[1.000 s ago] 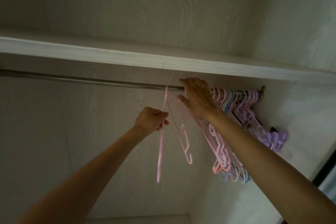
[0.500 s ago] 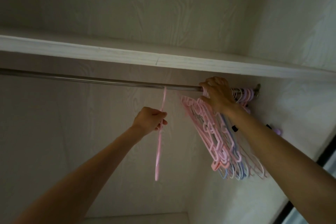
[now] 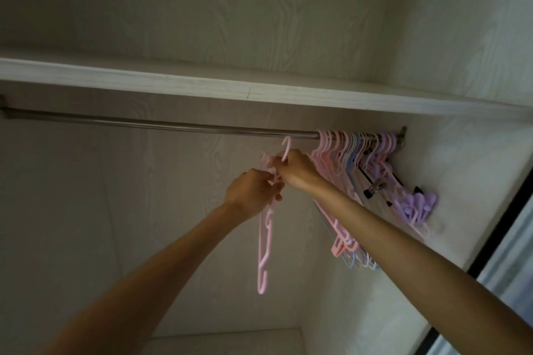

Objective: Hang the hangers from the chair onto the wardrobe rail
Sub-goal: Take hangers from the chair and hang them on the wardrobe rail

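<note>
Pink hangers: two at least, below the rail, dangling under both fists.
Left hand: fingers curled around their necks.
Right hand: pinching one hook.
Hung bunch: too many to count, right of the fingers.

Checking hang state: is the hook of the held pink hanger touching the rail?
Apart. In the head view the hook curls just below the rail, with wall showing between them. The right hand and left hand hold the hanger.
</note>
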### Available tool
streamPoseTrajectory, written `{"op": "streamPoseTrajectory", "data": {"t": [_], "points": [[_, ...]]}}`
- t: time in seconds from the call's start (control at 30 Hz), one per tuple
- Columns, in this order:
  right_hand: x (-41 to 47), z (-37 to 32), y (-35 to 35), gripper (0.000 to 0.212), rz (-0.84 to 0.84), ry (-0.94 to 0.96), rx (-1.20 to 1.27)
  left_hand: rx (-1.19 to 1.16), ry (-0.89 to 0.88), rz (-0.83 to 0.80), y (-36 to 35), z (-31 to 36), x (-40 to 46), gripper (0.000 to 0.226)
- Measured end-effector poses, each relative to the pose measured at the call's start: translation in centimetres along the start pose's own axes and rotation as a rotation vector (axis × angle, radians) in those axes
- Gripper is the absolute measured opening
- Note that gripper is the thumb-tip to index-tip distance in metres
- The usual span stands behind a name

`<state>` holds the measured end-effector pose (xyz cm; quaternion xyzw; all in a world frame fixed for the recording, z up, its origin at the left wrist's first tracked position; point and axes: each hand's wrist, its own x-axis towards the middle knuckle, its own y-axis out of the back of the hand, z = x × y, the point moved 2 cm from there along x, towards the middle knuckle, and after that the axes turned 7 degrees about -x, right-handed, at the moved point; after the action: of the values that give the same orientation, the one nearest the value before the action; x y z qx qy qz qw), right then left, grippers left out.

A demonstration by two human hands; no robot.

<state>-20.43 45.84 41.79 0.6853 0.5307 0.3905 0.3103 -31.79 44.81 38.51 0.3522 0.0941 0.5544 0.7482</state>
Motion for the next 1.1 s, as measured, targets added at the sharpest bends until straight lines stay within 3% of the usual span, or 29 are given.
{"op": "streamPoseTrajectory", "data": {"t": [0.07, 0.2, 0.33, 0.43, 0.6, 0.8, 0.9, 1.0, 1.1], "points": [[0.6, 0.2, 0.6, 0.037, 0.064, 0.000, -0.035, 0.037, -0.016, 0.035, 0.8, 0.5, 0.1, 0.032], [2.0, 1.2, 2.8, 0.031, 0.233, -0.035, 0.030, 0.304, -0.112, 0.387, 4.4, 0.1, 1.5, 0.035], [3.1, 1.2, 3.6, 0.035, 0.414, -0.003, -0.178, 0.627, -0.055, 0.259, 6.2, -3.1, 4.6, 0.070], [4.4, 1.7, 2.3, 0.041, 0.413, -0.027, -0.149, 0.728, 0.006, 0.229, 6.0, -5.2, 5.2, 0.081], [5.0, 2.2, -0.1, 0.070, 0.359, -0.056, -0.452, 0.734, -0.058, 0.290, 6.4, -5.4, 5.3, 0.088], [5.2, 1.4, -1.9, 0.072, 0.246, -0.092, -0.501, 0.684, -0.055, 0.278, 6.0, -5.3, 5.0, 0.096], [5.7, 1.2, -1.1, 0.067, 0.252, -0.006, -0.532, 0.683, -0.050, 0.279, 6.1, -5.2, 5.2, 0.098], [6.3, 1.0, 0.0, 0.058, 0.418, 0.198, -0.618, 0.677, -0.054, 0.283, 6.2, -5.3, 5.2, 0.097], [6.9, 1.8, 0.1, 0.053, 0.403, 0.347, -0.704, 0.652, -0.050, 0.290, 6.0, -5.4, 5.0, 0.098]]}}
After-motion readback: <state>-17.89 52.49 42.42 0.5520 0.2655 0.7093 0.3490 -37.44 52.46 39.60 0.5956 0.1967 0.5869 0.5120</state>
